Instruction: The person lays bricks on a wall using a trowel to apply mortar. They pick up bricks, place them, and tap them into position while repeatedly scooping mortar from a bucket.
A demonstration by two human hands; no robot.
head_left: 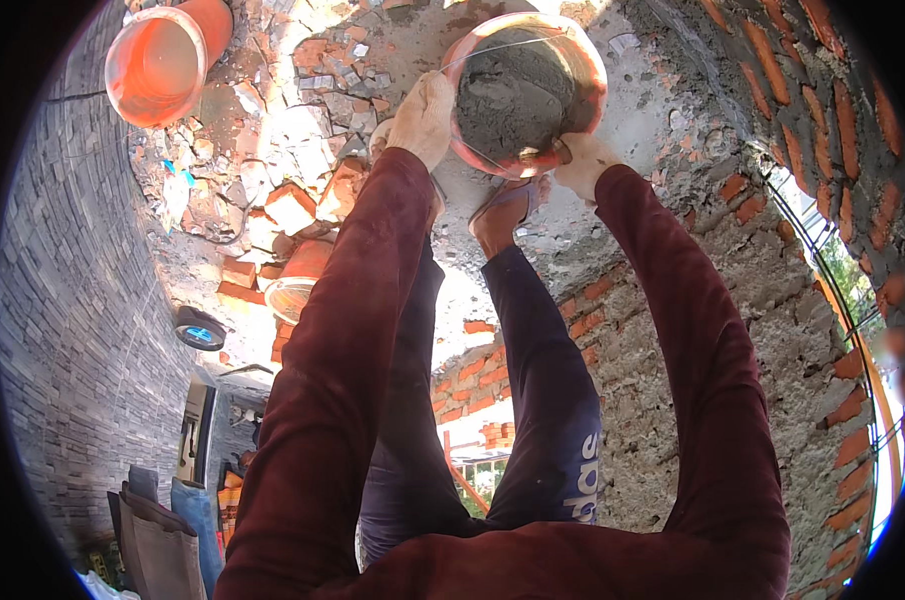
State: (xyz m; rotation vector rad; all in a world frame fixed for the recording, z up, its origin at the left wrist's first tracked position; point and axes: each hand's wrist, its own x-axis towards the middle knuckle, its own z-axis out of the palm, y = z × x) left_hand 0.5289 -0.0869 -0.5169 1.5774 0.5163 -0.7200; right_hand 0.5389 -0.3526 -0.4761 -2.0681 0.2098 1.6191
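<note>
Probably for balance, we're gripping the twelve-o'clock bucket, left hand curled at its nine-o'clock side, right hand closed at five.

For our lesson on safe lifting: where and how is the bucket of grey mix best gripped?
Probably by opposite sides of the rim, coming from the wearer's side. The bucket has a wide round mouth facing the camera, and the grey mix likely makes it heavy, so two spread grips should steady it. The left hand is at its left edge, the right hand lower right.
</note>
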